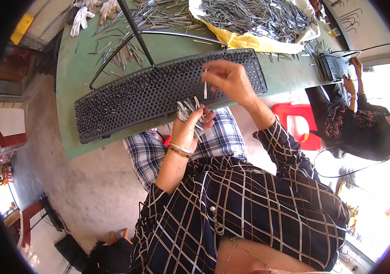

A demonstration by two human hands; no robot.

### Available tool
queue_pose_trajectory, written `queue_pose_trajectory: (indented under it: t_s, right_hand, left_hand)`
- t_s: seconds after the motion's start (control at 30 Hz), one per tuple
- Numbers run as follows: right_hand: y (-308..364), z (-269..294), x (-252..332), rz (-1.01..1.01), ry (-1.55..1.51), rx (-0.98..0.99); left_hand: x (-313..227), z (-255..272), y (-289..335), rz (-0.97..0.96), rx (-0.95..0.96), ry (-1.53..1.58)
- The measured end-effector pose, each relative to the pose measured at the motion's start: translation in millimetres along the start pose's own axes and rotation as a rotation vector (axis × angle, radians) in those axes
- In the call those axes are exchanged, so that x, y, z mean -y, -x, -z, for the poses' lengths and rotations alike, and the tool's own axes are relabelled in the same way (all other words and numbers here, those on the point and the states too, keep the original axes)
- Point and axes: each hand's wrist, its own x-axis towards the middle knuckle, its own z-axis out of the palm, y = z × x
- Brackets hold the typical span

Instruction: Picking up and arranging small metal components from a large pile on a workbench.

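Observation:
My left hand is closed round a bundle of thin metal strips, whose ends fan out above the thumb. Just above and to the right, my right hand pinches a single pale strip that hangs upright from the fingertips. Both hands are at the near edge of a long black perforated rack, which lies tilted along the table edge. Dark strips stand packed in the holes at its left end and along its far side. Many holes in the middle and right part show no strip.
On the green table lie loose strips and a big heap of strips on a yellow-edged sack. Pale gloves rest at the far left. A co-worker handles a similar rack at right, near a red stool.

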Motion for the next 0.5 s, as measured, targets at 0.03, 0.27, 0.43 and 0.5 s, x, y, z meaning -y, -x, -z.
queue_pose_trajectory:
  t_s: [0.03,0.27,0.43,0.5]
  right_hand:
    - [-4,0,2,0.099,0.022,-0.13]
    - [-40,-11,-26,0.423,0.263,-0.328]
    - [-38,-15,-30,0.504,0.421,-0.346]
    - [-41,-15,-37,0.601,0.475,-0.325]
  left_hand:
    - [0,1,-1,0.006,0.006,-0.009]
    - [4,0,-6,0.058,0.001,0.03]
    - [1,5,-3,0.108,0.011,0.016]
    - [2,4,-3,0.118,0.007,0.02]
